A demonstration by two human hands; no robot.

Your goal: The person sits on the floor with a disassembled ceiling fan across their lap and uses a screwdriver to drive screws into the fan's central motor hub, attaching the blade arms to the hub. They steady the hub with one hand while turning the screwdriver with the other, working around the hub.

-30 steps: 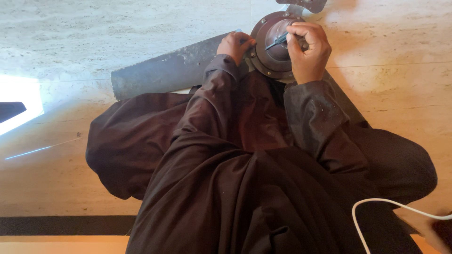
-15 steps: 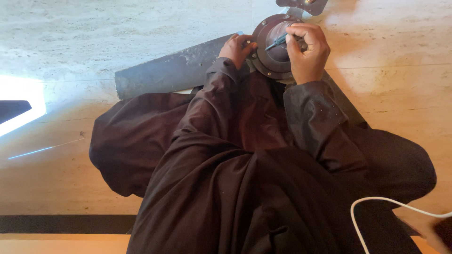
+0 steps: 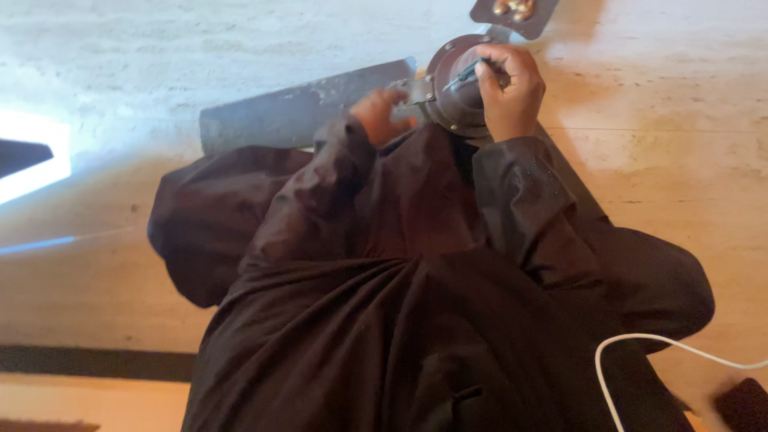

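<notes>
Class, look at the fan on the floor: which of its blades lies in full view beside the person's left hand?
The long grey blade stretching leftward from the hub; the other blade is cut off by the top edge.

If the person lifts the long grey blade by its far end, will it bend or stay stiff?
The grey blade looks like flat sheet metal, so it probably stays fairly stiff, with slight flex at most. It joins the round motor hub, which looks solid, so that end likely feels heavy. Lying flat on the floor, it should slide, not roll.

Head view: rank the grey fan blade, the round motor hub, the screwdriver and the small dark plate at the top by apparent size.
1. Grey fan blade.
2. Round motor hub, partly hidden.
3. Small dark plate, cut off by the frame edge, so unsure.
4. Screwdriver, mostly hidden inside the right hand.
</notes>
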